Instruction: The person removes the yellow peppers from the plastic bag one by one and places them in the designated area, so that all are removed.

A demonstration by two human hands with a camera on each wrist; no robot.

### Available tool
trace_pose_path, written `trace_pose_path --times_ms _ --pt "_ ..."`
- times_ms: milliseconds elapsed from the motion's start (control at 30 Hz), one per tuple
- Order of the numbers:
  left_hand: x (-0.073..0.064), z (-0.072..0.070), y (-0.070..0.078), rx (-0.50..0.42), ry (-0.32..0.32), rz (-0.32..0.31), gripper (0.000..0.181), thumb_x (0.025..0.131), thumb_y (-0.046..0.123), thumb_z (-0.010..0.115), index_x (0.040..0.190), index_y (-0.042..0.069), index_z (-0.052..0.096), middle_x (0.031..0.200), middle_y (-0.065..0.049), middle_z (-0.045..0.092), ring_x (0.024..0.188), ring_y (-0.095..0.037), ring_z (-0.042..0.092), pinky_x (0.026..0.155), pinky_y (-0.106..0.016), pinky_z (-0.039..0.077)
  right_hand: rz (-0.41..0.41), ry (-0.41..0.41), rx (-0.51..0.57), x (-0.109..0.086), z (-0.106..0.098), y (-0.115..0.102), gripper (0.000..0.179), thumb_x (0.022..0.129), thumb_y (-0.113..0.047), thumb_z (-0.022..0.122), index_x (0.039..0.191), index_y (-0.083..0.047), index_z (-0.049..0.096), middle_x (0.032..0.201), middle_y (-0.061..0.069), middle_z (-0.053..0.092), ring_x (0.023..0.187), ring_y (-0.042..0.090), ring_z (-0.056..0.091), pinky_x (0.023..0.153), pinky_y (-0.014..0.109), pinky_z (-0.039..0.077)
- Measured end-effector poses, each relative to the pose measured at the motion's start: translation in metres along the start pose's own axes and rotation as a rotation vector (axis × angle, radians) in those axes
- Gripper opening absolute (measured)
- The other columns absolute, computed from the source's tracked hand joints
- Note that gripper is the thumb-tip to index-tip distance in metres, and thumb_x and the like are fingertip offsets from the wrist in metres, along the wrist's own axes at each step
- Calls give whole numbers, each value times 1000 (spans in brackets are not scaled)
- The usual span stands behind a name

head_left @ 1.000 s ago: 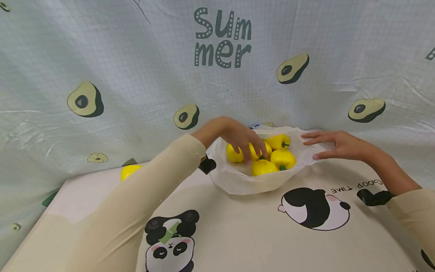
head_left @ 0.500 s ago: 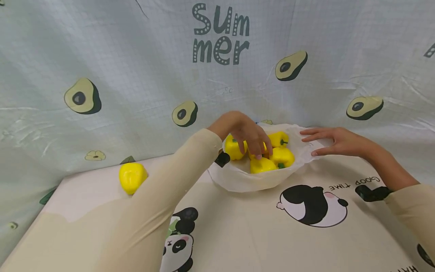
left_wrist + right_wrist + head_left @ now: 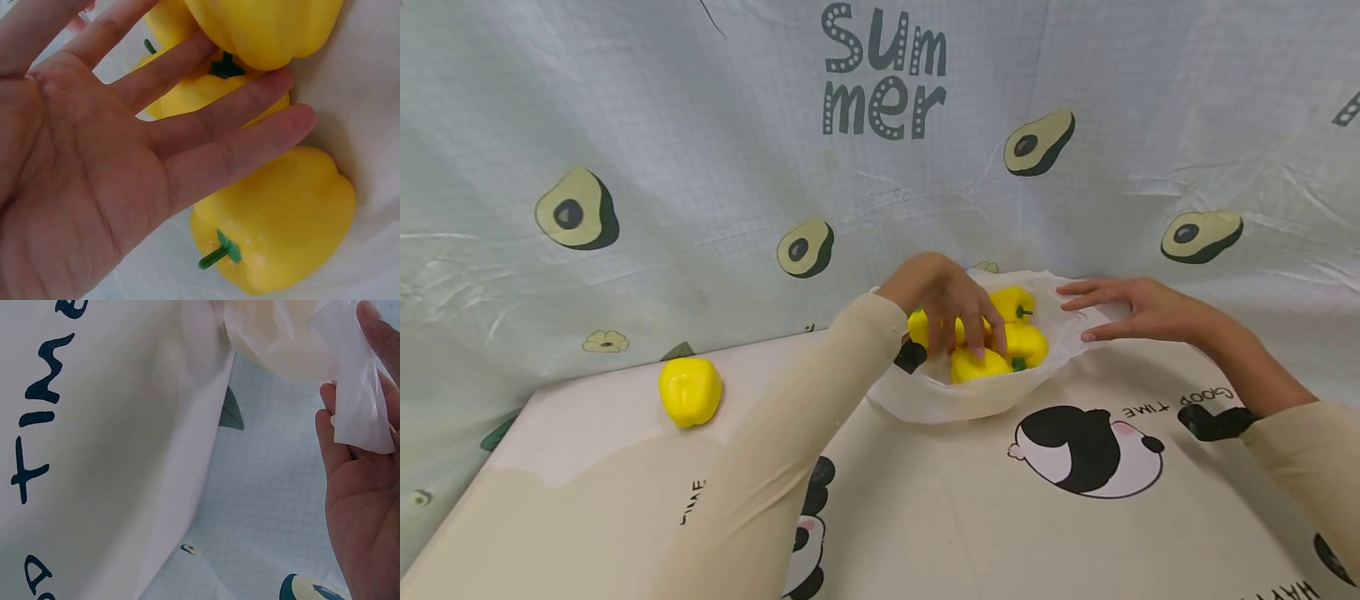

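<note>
Several yellow bell peppers with green stems lie inside a thin white plastic bag, its mouth spread wide. Down over them reaches my left hand, its fingertips among the peppers. In the left wrist view, its fingers are long and spread, overlapping a bell pepper without curling round it. My right hand is at the bag's right rim, thumb and fingers apart. The right wrist view has a white flap of the bag lying between that thumb and the fingers. The left hand partly covers the peppers behind it.
Another yellow bell pepper stands on the table at the left. The tabletop carries panda prints. Behind the bag hangs a pale curtain printed with avocados. A black wrist camera sits close to the bag's left rim.
My left hand and forearm have shifted right over the peppers, uncovering the lone pepper on the left. My right hand stays at the bag's rim. The head view has tilted slightly.
</note>
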State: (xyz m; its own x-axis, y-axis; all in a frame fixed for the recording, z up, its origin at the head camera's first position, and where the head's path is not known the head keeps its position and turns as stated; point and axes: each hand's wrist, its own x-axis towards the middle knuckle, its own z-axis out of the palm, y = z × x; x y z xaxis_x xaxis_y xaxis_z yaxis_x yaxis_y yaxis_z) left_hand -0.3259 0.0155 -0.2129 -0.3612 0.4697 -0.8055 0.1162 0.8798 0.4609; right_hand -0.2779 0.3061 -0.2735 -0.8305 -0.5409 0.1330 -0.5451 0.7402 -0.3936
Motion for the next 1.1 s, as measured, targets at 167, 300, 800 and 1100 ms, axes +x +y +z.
trace_pose_path --times_ms 167,300,800,1100 --pt "9 1 -2 -24 -17 16 34 90 9 77 121 18 66 132 -3 53 112 -37 61 101 -55 52 -20 22 19 0 2 3 49 81 -32 86 128 -21 73 148 -2 56 133 -1 43 102 15 38" --pt "13 2 -4 -25 -27 32 32 89 5 77 117 13 63 119 -5 55 101 -31 62 101 -55 52 -61 29 42 1 2 7 48 81 -30 86 126 -20 73 147 -1 57 126 -19 36 95 1 31" --pt "13 5 -18 -55 -85 117 39 89 -3 73 118 15 56 116 -4 58 89 -20 57 103 -46 51 -57 14 37 4 1 9 48 82 -32 86 127 -23 73 147 -2 57 129 -15 37 96 3 32" --pt "10 9 -21 -26 -124 101 64 85 -4 77 135 24 50 135 -7 52 104 -23 58 90 -35 55 -77 9 -6 6 2 7 48 83 -33 85 127 -23 72 147 -1 57 130 -9 42 96 8 37"
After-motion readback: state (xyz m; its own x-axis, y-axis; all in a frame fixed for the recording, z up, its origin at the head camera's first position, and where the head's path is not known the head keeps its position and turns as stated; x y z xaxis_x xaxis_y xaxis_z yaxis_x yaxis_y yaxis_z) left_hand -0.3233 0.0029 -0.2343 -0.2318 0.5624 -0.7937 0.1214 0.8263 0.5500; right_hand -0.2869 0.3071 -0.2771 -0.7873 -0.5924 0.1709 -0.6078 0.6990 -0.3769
